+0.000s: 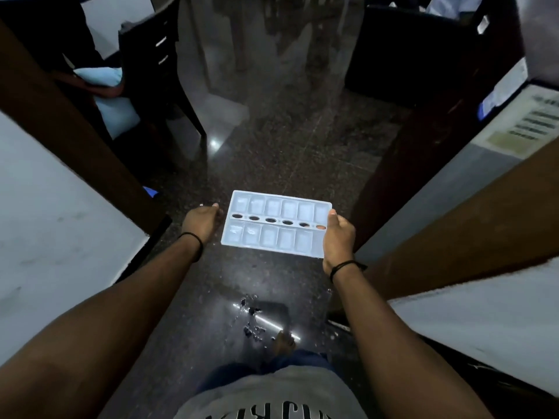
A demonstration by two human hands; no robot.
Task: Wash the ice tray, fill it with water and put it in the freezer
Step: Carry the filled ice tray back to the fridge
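A white plastic ice tray with two rows of compartments and a middle row of oval holes is held level above the dark floor. My right hand grips its right end, thumb on the top rim. My left hand hovers just left of the tray's left edge with fingers curled; it holds nothing and a small gap separates it from the tray. The compartments look pale and glossy; I cannot tell whether they hold water.
I stand in a doorway with brown wooden frames on both sides and white walls. Ahead, a dark chair with a light blue cushion stands left. Water drops lie on the polished dark floor near my foot.
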